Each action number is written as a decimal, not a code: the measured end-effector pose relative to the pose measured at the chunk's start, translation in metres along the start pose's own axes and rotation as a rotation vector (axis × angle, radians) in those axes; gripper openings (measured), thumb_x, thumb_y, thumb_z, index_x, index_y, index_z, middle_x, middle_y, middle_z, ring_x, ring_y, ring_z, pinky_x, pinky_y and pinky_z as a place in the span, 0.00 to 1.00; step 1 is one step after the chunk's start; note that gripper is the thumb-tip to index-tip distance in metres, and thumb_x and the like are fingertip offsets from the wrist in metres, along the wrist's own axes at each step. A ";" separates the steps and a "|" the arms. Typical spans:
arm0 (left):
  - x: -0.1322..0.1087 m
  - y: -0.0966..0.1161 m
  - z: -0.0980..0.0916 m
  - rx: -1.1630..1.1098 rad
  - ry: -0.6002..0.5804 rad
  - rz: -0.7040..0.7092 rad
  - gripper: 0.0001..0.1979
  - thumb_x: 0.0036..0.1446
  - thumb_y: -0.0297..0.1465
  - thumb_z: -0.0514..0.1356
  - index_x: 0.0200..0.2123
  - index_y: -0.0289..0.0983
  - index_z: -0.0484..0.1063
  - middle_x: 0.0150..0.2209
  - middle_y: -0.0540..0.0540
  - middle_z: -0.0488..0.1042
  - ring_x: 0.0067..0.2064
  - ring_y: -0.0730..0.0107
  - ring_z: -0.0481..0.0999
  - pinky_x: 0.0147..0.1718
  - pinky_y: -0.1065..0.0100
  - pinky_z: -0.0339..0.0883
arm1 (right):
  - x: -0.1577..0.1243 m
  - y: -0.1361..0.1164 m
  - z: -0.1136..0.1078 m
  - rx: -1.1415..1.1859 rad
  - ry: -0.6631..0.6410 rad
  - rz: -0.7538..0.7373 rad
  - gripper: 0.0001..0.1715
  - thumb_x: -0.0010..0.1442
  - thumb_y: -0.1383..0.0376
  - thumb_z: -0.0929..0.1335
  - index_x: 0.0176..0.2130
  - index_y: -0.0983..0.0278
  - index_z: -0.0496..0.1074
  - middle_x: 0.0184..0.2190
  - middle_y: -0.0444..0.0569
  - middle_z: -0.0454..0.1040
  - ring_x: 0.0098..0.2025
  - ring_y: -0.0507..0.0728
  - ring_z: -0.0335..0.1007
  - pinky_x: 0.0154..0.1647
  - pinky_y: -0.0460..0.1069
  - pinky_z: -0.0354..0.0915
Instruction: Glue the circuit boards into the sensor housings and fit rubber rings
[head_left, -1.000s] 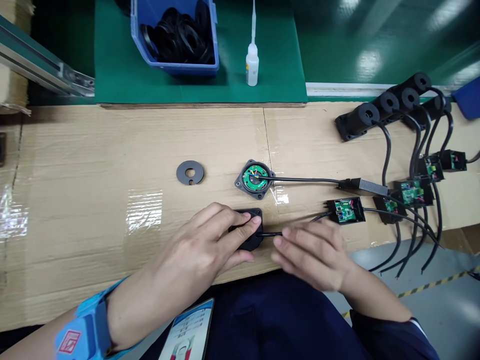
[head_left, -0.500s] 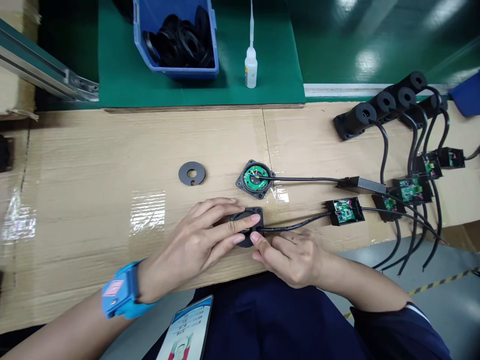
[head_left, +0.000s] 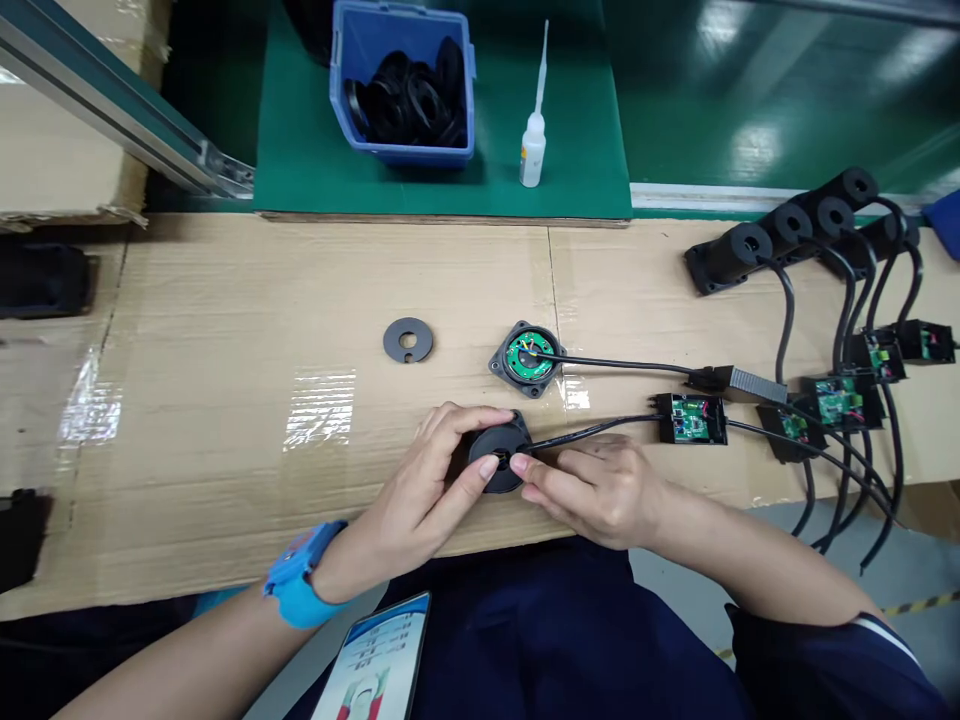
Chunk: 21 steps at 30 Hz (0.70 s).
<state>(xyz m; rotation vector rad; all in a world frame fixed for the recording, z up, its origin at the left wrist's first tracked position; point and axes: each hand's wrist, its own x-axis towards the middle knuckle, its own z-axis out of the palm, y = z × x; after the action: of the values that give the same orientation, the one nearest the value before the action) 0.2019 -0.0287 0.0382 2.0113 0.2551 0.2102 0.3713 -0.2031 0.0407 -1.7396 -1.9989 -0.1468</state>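
Observation:
A black round housing [head_left: 491,440] with a disc on top stands at the table's front edge. My left hand [head_left: 431,480] curves around its left side, fingers at the far rim and thumb by the centre hole, where thin yellow wires show. My right hand [head_left: 600,488] is closed, its thumb and forefinger pinching at the black cable [head_left: 589,431] where it enters the housing. What the other right fingers touch is hidden. The cable runs right to an open box with a green circuit board [head_left: 691,419]. Behind lies a second housing [head_left: 506,375] with a round green board.
A grey notched ring [head_left: 394,342] lies to the left. Black cylindrical housings [head_left: 739,250] and cabled circuit boxes [head_left: 836,400] crowd the right side. At the back stand a blue bin [head_left: 405,155] of black parts and a white dropper bottle [head_left: 532,155].
The camera view has shifted, so the table appears farther right. My left fingers have moved from lying across the housing to its rim, showing the disc on top. My right hand stays beside the cable.

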 end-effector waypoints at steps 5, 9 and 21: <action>0.011 -0.006 -0.010 0.182 -0.071 0.154 0.18 0.69 0.28 0.54 0.58 0.47 0.72 0.45 0.46 0.74 0.52 0.62 0.72 0.49 0.59 0.65 | 0.004 0.001 -0.001 0.021 0.020 -0.049 0.15 0.68 0.65 0.69 0.51 0.70 0.74 0.21 0.38 0.69 0.22 0.49 0.67 0.22 0.47 0.65; 0.013 -0.013 -0.012 0.266 -0.040 0.232 0.18 0.67 0.27 0.56 0.57 0.48 0.73 0.44 0.47 0.74 0.50 0.63 0.73 0.47 0.58 0.61 | 0.005 0.000 0.002 -0.016 0.136 -0.114 0.15 0.66 0.65 0.70 0.48 0.74 0.75 0.19 0.37 0.67 0.20 0.49 0.65 0.21 0.48 0.63; 0.009 -0.006 -0.012 0.156 -0.092 0.100 0.19 0.70 0.29 0.53 0.60 0.48 0.72 0.48 0.46 0.76 0.53 0.62 0.72 0.50 0.59 0.64 | 0.016 -0.001 -0.016 0.039 -0.044 -0.029 0.07 0.67 0.66 0.69 0.42 0.69 0.75 0.20 0.39 0.70 0.22 0.49 0.68 0.24 0.46 0.66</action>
<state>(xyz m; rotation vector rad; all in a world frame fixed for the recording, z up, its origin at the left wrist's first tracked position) 0.2070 -0.0134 0.0388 2.1844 0.1152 0.1648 0.3733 -0.1946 0.0615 -1.7039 -2.0455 -0.0792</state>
